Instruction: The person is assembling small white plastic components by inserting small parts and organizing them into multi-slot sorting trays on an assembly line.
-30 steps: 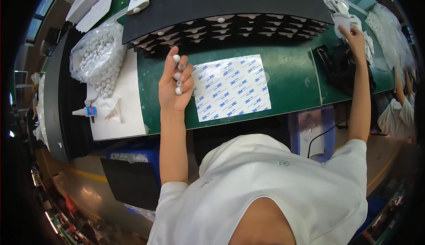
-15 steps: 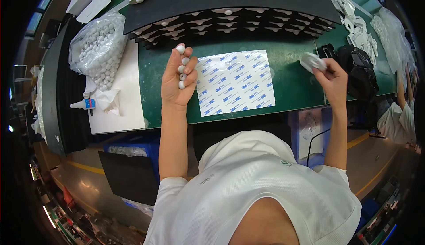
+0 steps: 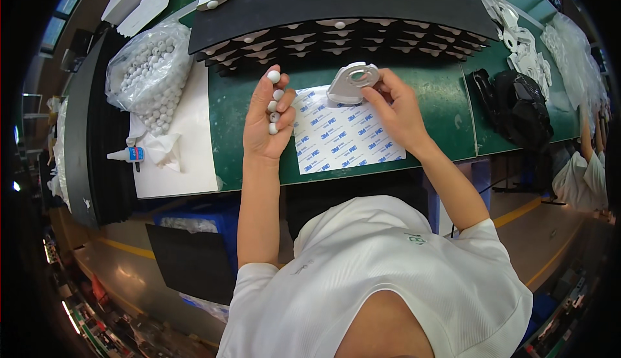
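Several balls [image 3: 272, 106] show — left hand [image 3: 261, 123] partly hiding them

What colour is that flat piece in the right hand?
The flat piece in the right hand is white, best seen in the head view.

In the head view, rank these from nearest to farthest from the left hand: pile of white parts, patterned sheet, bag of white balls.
1. Patterned sheet, just right of the left hand.
2. Bag of white balls, to its left.
3. Pile of white parts, far right.
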The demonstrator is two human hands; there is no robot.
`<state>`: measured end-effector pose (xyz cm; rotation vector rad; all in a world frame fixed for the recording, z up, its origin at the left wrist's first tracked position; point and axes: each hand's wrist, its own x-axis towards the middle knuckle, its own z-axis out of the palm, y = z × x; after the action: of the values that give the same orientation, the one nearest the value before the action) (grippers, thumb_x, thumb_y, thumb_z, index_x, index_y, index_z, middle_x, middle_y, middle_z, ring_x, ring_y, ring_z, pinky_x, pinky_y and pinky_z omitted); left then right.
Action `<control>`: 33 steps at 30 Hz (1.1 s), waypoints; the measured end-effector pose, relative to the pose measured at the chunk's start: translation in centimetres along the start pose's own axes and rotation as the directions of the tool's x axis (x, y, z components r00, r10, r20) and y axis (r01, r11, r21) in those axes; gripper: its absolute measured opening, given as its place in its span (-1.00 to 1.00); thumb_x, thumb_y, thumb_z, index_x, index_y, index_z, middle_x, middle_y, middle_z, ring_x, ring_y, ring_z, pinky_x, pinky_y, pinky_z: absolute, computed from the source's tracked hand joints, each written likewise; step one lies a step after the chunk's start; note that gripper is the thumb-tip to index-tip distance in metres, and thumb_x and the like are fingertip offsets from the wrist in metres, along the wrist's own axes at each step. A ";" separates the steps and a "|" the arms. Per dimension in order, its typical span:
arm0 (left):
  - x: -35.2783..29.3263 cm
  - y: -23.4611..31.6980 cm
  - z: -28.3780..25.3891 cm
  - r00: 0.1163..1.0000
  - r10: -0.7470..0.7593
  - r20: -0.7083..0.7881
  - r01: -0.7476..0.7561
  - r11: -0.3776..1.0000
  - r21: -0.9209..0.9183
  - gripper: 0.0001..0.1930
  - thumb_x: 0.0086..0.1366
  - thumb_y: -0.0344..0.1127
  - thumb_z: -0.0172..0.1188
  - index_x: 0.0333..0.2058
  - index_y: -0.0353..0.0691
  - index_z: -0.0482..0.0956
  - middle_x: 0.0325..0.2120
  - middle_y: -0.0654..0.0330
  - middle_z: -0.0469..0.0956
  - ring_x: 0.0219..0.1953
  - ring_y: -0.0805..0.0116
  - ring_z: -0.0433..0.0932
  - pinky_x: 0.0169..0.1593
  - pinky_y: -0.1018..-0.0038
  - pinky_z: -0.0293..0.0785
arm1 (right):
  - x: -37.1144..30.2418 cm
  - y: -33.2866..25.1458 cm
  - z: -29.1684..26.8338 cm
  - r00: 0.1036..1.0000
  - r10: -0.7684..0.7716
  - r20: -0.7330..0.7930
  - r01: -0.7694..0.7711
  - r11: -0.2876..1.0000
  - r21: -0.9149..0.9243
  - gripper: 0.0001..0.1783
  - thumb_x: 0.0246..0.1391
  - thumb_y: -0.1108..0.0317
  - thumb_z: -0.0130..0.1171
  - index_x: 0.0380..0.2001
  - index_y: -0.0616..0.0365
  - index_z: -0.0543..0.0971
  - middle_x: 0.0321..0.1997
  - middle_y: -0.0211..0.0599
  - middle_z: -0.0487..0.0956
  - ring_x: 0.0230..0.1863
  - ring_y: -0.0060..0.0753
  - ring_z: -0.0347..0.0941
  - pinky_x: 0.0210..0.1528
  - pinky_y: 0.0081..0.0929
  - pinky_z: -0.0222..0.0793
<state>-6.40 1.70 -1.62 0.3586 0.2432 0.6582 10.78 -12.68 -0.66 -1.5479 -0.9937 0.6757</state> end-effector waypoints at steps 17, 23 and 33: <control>-0.1 0.1 0.1 1.000 -0.013 0.000 0.013 1.000 -0.002 -0.81 0.25 -0.29 0.07 -0.20 -0.21 0.44 -0.38 0.22 0.44 -0.57 0.59 0.23 -0.70 0.77 0.09 | 0.0 0.5 -0.2 0.994 -0.098 -0.054 0.087 0.981 -0.175 -0.86 0.03 0.52 0.03 -0.28 0.26 0.42 -0.38 -0.35 0.41 -0.41 -0.54 0.36 -0.34 -0.65 0.28; -0.1 0.1 0.0 1.000 -0.018 -0.013 0.018 1.000 0.011 -0.75 0.23 -0.27 0.10 -0.15 -0.23 0.43 -0.37 0.22 0.44 -0.56 0.59 0.22 -0.70 0.77 0.08 | 0.2 -0.4 1.0 0.956 -0.291 0.040 0.285 0.890 -0.357 -0.85 0.01 0.55 0.03 -0.28 0.25 0.43 -0.43 -0.30 0.40 -0.45 -0.48 0.35 -0.36 -0.60 0.28; -0.2 -0.3 0.3 0.999 -0.012 0.030 0.008 0.991 0.131 -0.74 0.19 -0.39 0.12 -0.13 -0.22 0.44 -0.31 0.22 0.46 -0.55 0.62 0.23 -0.70 0.79 0.08 | 0.6 -0.6 -0.2 0.979 0.131 0.153 -0.190 0.858 0.478 -0.78 0.14 0.42 -0.02 -0.13 0.16 0.37 -0.22 -0.37 0.46 -0.19 -0.57 0.36 -0.14 -0.62 0.26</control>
<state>-6.24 1.25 -1.41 0.4922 0.2596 0.6286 11.12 -12.28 0.05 -1.1536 -0.7032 1.0577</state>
